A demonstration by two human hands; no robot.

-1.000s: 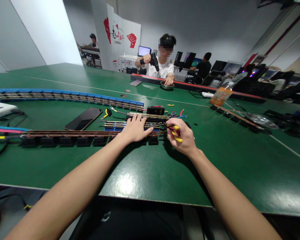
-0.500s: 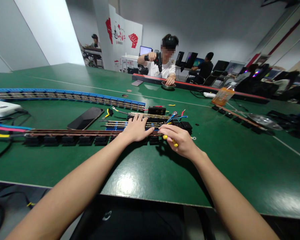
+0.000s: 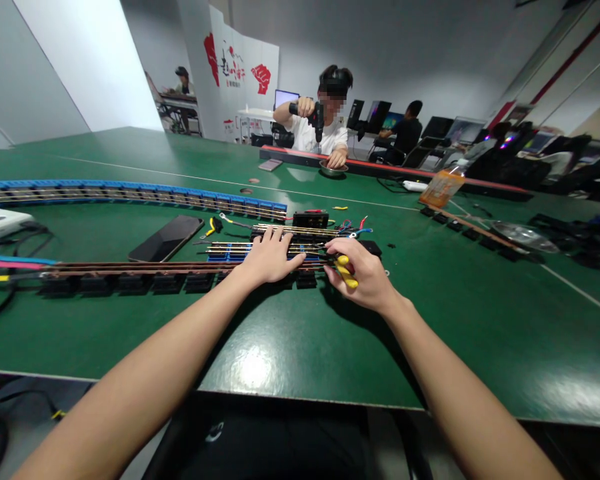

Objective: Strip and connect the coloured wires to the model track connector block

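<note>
My left hand [image 3: 269, 259] lies with spread fingers across several metal rail strips, pressing on them from above. Under its palm runs the nearest strip, a row of black holders with brown rails [image 3: 130, 269]. Just behind it is a short piece with blue supports [image 3: 221, 251] and brass-coloured rails. My right hand [image 3: 367, 277] is closed round yellow-handled pliers [image 3: 349, 275] at the right ends of the rails. The pliers' jaws are mostly hidden by the fingers, so I cannot tell what they grip. Blue and red wires [image 3: 361, 227] stick up just beyond this hand.
A phone [image 3: 166, 239] and a short yellow-black cable piece [image 3: 213, 227] lie left of the hands. Behind runs a long blue track [image 3: 180, 197]. To the right stand an orange drink bottle [image 3: 443, 188] and a metal dish [image 3: 524, 237]. Opposite, a person holds a drill [image 3: 316, 119] over a bowl [image 3: 333, 171].
My right hand has turned and risen slightly at the rail ends, and more of the pliers' yellow handles shows. My left hand stays in place on the rails. The whole view has shifted a little.
</note>
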